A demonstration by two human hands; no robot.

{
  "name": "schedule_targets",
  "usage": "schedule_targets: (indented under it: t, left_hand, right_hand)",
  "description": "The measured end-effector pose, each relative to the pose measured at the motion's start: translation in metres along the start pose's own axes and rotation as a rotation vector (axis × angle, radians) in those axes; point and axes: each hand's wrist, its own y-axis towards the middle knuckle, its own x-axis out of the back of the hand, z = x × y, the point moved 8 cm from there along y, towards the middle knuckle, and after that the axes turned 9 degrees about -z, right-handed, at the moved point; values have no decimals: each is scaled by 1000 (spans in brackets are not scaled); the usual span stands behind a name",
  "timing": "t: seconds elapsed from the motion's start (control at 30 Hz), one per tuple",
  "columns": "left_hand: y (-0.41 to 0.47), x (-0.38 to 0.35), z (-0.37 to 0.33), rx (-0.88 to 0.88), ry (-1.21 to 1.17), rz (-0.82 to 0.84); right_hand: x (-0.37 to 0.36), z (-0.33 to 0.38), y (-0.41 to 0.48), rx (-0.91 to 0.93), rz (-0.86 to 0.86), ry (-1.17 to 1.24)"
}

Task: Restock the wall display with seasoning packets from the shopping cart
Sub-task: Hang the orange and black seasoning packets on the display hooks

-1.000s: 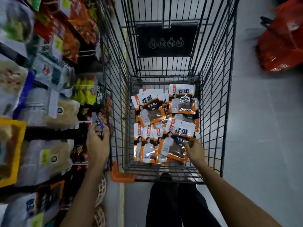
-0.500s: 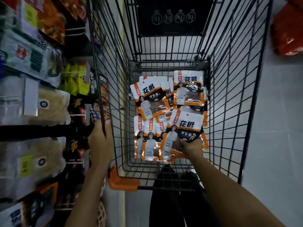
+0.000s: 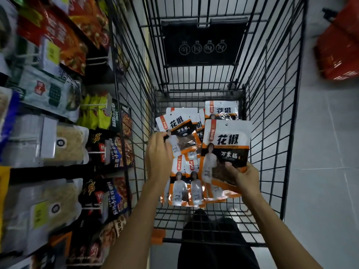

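Note:
A black wire shopping cart [image 3: 272, 117] stands in front of me with several white, orange and black seasoning packets lying on its floor. My right hand [image 3: 245, 176] grips one packet [image 3: 226, 150] by its lower right edge and holds it lifted above the pile. My left hand [image 3: 158, 156] is inside the cart and pinches the left edge of another packet [image 3: 179, 135] that lies on top of the pile. The wall display [image 3: 58, 133] hangs at the left, full of assorted packets on pegs.
Pegs with price tags stick out from the display toward the cart's left wall. A red basket [image 3: 339, 49] sits on the grey tiled floor at the upper right. My dark trouser legs [image 3: 213, 245] show below the cart's near end with its orange corner bumper [image 3: 157, 236].
My left hand left the display side and went into the cart to pinch a packet. My right hand raised its packet up off the pile.

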Motion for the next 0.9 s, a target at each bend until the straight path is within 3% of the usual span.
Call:
schedule_targets:
  t: [0.1,0.27,0.4,0.57,0.67,0.8,0.9]
  left_hand:
    - [6,-71,35,303,-35,176]
    - [3,-142,99,699,-14,268]
    - [1,-168,114,773,79,287]
    - [7,-165,112,826,136,159]
    - [10,-161,113,913,-10,108]
    - [3,-162,109,1142,-450,58]
    - [0,-150,94,1140,-564,109]
  right_hand:
    - [-7,-3,11,-18,12,13]
    - [-10,-20,36,-29,14,4]
    - [-6,-34,49,-64,-12,11]
    - [3,-39,50,-65,-17,5]
    - [8,-38,47,-86,-40,-12]
    - [12,-32,41,-97,-40,26]
    - [15,-25,35,-95,-37,25]
